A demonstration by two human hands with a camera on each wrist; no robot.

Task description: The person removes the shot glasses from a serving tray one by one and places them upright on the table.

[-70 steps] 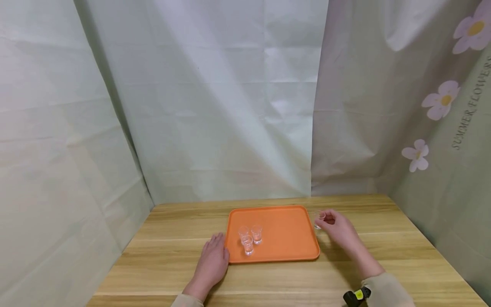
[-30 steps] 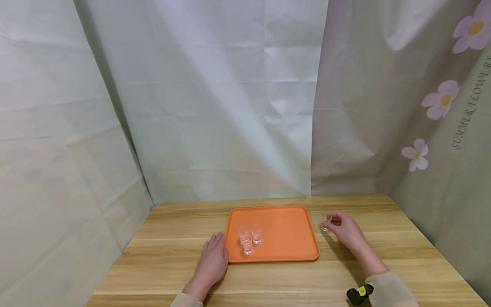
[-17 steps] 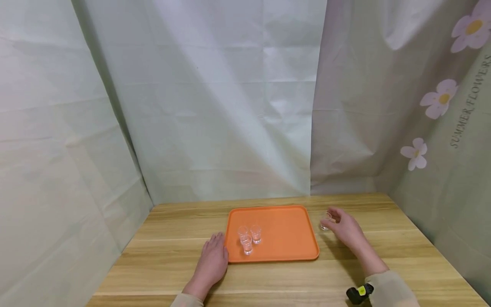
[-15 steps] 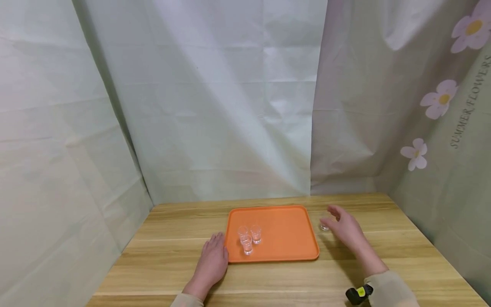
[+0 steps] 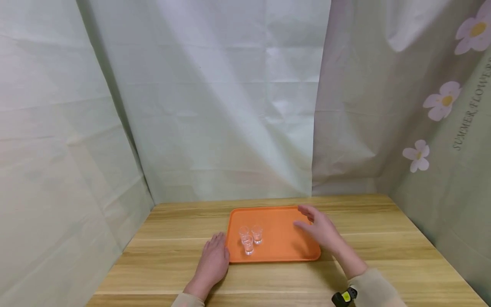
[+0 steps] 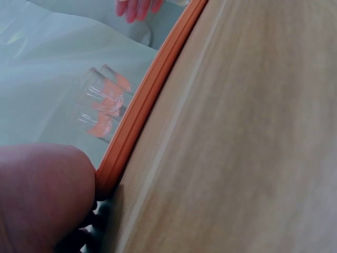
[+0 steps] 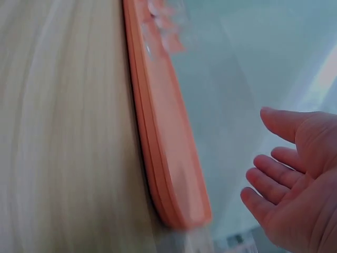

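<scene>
Three small clear shot glasses stand upright, close together, on the left part of an orange tray. My left hand lies on the table against the tray's left edge, fingers straight. Above the tray's right side my right hand hovers with thumb and fingers spread, holding nothing; the right wrist view shows its bare palm. The fourth glass, right of the tray, is hidden by that hand in the head view. A blurred clear shape, probably that glass, shows low in the right wrist view.
The wooden table carries the tray near its middle. Pale cloth curtains hang behind and on both sides, with printed flowers on the right. A black device is strapped at the right wrist.
My right hand set the fourth shot glass down right of the tray and let go, then moved left over the tray's right edge with fingers spread. The left hand has stayed put.
</scene>
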